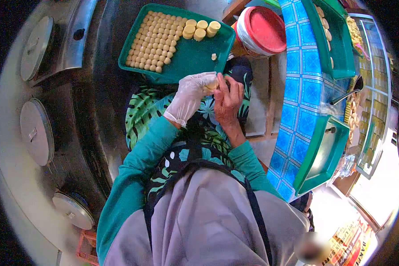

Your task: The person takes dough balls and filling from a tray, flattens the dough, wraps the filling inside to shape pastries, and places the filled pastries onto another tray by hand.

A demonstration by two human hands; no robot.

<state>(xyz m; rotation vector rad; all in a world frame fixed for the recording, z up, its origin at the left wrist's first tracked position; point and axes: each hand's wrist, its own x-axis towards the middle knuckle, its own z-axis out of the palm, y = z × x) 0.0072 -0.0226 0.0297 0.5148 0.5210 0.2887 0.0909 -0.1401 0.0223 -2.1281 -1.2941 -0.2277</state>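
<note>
Blue-patterned cloth [292, 104] covers the surface rightward; near the green tray [188, 62], your gloved left hand [188, 95] pinches a pale piece [211, 88]; I cannot tell whether your bare right hand [228, 99] grips it.

Blue-patterned table [289, 116] at right, glass-paned case [377, 88] beyond; strong light [379, 195] lower right.
</note>
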